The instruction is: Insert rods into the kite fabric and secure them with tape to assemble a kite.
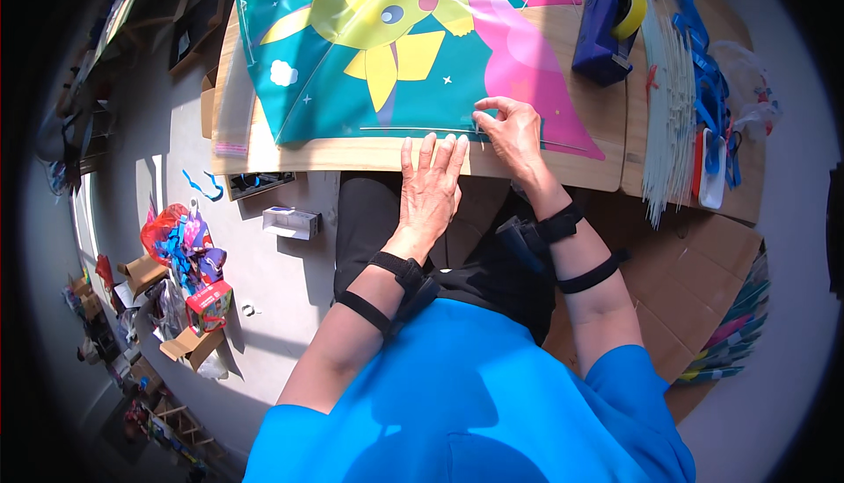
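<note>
A printed kite sheet (pixel 332 101) in teal, pink and yellow, with a cartoon figure on it, lies spread over the wooden table (pixel 334 159). A thin pale rod (pixel 396 129) runs along its near edge. My left hand (pixel 427 191) rests with its fingers stretched out, fingertips at that edge beside the rod. Just right of it, my right hand (pixel 513 134) has thumb and forefinger brought together over the rod. Whatever small thing they pinch is too hidden to name.
On the table's right stand a dark blue tape dispenser (pixel 596 35) with yellow tape, a bundle of pale thin rods (pixel 668 123), blue ribbon (pixel 708 79) and a red-and-white holder (pixel 710 171). Cardboard (pixel 673 285) lies lower right. A white box (pixel 292 223) and cluttered bags sit on the left floor.
</note>
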Demonstrator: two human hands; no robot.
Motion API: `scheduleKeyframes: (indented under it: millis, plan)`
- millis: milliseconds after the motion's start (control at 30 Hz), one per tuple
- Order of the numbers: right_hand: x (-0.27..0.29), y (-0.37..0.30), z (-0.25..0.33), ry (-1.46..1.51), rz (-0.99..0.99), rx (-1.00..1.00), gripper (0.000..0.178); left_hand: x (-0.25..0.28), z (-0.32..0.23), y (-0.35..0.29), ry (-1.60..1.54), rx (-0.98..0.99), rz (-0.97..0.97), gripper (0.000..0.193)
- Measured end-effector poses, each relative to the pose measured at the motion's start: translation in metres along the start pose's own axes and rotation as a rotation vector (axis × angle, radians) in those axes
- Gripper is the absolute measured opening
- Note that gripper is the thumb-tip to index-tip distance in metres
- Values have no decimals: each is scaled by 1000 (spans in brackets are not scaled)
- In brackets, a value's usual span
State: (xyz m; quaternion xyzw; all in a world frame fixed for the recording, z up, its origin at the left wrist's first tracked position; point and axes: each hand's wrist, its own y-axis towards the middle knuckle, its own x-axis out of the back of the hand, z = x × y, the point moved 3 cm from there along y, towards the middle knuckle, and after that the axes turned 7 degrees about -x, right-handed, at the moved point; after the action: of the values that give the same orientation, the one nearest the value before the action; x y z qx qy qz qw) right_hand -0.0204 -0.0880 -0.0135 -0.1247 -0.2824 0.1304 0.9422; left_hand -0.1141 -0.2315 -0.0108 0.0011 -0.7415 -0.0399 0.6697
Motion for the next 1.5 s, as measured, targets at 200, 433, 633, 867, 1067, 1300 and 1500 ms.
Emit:
scheduleKeyframes:
  millis: [200,433,633,867,1067,1300,1500]
  plan:
    - [32,18,28,-81,-125,163,20,0,0,-1,10,4,0,73]
    - [-8,-6,14,-494,-62,363,42,3,2,-2,-2,-9,-4,73]
    - [-4,23,22,-498,-141,98,35,6,2,1,-23,-39,-6,71]
    - [0,-39,14,-374,-314,560,28,3,19,-6,-160,-76,-61,75]
    - [55,-88,-51,-614,-256,466,74,14,21,-6,53,-162,111,85]
    - [56,-107,-68,-1015,-339,649,49,7,29,-22,153,-261,-61,54]
    - [73,-122,-45,-859,-432,811,16,24,44,-30,324,-369,120,49]
